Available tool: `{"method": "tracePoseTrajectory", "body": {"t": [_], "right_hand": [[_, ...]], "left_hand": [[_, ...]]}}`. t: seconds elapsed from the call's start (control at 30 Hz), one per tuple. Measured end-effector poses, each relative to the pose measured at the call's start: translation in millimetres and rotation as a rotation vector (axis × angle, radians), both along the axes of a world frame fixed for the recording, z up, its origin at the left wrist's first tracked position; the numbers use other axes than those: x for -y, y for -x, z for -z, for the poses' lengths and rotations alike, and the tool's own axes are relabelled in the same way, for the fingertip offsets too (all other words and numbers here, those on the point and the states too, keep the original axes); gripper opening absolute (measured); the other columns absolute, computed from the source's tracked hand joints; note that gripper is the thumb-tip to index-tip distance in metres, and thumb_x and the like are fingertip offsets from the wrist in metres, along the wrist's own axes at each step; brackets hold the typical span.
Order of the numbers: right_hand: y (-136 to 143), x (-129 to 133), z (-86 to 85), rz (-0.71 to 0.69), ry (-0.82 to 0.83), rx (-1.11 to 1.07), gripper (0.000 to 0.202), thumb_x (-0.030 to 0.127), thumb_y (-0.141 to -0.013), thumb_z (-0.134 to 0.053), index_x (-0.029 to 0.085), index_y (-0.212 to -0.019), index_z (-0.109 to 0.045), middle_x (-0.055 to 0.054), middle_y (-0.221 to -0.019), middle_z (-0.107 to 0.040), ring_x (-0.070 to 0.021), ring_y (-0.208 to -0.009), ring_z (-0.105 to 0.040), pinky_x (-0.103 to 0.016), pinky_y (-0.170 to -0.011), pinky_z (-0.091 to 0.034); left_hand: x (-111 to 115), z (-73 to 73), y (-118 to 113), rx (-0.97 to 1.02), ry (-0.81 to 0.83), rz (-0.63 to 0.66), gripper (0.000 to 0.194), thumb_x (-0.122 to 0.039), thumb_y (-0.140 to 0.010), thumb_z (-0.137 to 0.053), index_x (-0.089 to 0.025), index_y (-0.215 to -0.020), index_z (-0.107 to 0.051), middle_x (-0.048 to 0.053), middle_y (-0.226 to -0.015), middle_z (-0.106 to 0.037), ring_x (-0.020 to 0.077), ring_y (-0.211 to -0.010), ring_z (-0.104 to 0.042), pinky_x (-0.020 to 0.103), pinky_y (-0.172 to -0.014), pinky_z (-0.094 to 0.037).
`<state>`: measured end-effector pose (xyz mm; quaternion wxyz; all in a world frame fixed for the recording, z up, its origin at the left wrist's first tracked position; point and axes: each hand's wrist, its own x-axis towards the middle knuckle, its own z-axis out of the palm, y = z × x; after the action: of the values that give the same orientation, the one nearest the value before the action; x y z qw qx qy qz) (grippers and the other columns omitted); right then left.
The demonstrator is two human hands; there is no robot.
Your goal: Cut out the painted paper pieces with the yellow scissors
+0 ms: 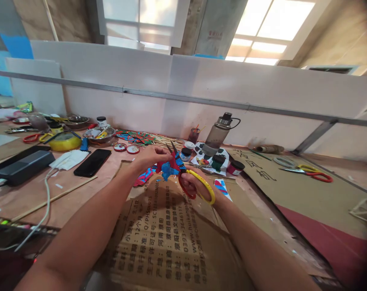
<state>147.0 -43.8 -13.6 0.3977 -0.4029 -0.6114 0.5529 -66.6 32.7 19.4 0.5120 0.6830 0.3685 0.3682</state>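
My left hand [154, 157] pinches a piece of red and blue painted paper [170, 169] above the cardboard. In my right hand [191, 182] is a pair of scissors [205, 184] with yellow and red handles, its dark blades apart and pointing up and away beside the paper. Under both hands lies a flattened cardboard sheet [159, 242] with printed writing. Painted scraps [144, 177] rest on it behind the held piece, partly hidden by my left hand. Another painted piece on white paper [222, 188] lies to the right of my right hand.
A grey water bottle [217, 135] and paint jars [219, 162] stand behind my hands. To the left are a black phone [93, 163], a dark power bank [22, 165], a white cable [47, 198] and yellow tape [62, 141]. Other scissors [307, 173] lie on brown board at right.
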Motion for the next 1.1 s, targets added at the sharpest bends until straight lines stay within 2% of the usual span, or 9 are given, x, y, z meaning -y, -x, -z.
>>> {"method": "tracePoseTrajectory", "body": {"t": [0.13, 0.4, 0.5, 0.7, 0.83, 0.93, 1.1], "right_hand": [[0, 0, 1.9, 0.009, 0.035, -0.024, 0.037, 0.049, -0.081, -0.071, 0.024, -0.076, -0.044, 0.010, -0.056, -0.037, -0.0068, -0.042, -0.029, -0.021, -0.037, -0.030], [1, -2, 6.2, 0.002, 0.063, -0.076, 0.043, 0.052, -0.080, -0.075, 0.024, -0.076, -0.042, 0.009, -0.059, -0.039, -0.0064, -0.043, -0.032, -0.021, -0.039, -0.026], [0, -5, 9.1, -0.011, 0.083, -0.120, 0.051, 0.056, -0.078, -0.078, 0.024, -0.077, -0.039, 0.009, -0.060, -0.039, -0.0057, -0.044, -0.029, -0.020, -0.040, -0.020], [0, -5, 9.2, -0.074, 0.038, -0.109, 0.059, 0.072, -0.083, -0.074, 0.025, -0.074, -0.039, 0.008, -0.058, -0.037, -0.0074, -0.044, -0.029, -0.023, -0.038, -0.025], [0, -7, 12.4, -0.075, 0.026, -0.125, 0.068, 0.082, -0.079, -0.074, 0.024, -0.074, -0.041, 0.008, -0.060, -0.037, -0.0059, -0.044, -0.026, -0.022, -0.038, -0.022], [-1, -10, 16.2, -0.088, 0.007, -0.122, 0.070, 0.085, -0.078, -0.072, 0.023, -0.072, -0.041, 0.008, -0.059, -0.037, -0.0055, -0.045, -0.025, -0.021, -0.039, -0.022], [-3, -11, 17.7, -0.097, 0.017, -0.124, 0.068, 0.083, -0.080, -0.071, 0.023, -0.073, -0.041, 0.008, -0.061, -0.035, -0.0058, -0.046, -0.023, -0.021, -0.039, -0.020]], "left_hand": [[3, -0.1, -1, 0.027, 0.029, 0.041, 0.030, -0.046, -0.070, -0.082, -0.018, -0.071, -0.071, 0.000, -0.061, -0.065, 0.0125, -0.050, -0.058, 0.026, -0.054, -0.040], [4, 2.4, -3, 0.005, -0.015, -0.022, 0.034, -0.048, -0.069, -0.083, -0.017, -0.070, -0.070, 0.001, -0.065, -0.065, 0.0130, -0.058, -0.057, 0.026, -0.058, -0.039], [5, 2.0, -4, 0.030, -0.019, 0.007, 0.034, -0.049, -0.070, -0.082, -0.018, -0.071, -0.069, 0.001, -0.065, -0.064, 0.0136, -0.058, -0.057, 0.027, -0.058, -0.040], [7, -1.8, -5, 0.020, -0.033, -0.010, 0.037, -0.051, -0.068, -0.083, -0.017, -0.068, -0.067, -0.001, -0.062, -0.060, 0.0127, -0.057, -0.052, 0.027, -0.057, -0.038], [9, -1.6, -5, 0.030, -0.043, -0.029, 0.039, -0.054, -0.068, -0.084, -0.017, -0.069, -0.068, 0.000, -0.064, -0.062, 0.0138, -0.059, -0.055, 0.028, -0.058, -0.040], [10, -0.6, -6, 0.021, -0.018, -0.033, 0.040, -0.054, -0.069, -0.084, -0.017, -0.073, -0.070, 0.002, -0.066, -0.066, 0.0153, -0.060, -0.058, 0.028, -0.058, -0.043], [11, 0.4, -6, 0.034, -0.008, -0.014, 0.038, -0.052, -0.072, -0.081, -0.016, -0.073, -0.070, 0.001, -0.064, -0.063, 0.0133, -0.057, -0.056, 0.026, -0.056, -0.042]]}}
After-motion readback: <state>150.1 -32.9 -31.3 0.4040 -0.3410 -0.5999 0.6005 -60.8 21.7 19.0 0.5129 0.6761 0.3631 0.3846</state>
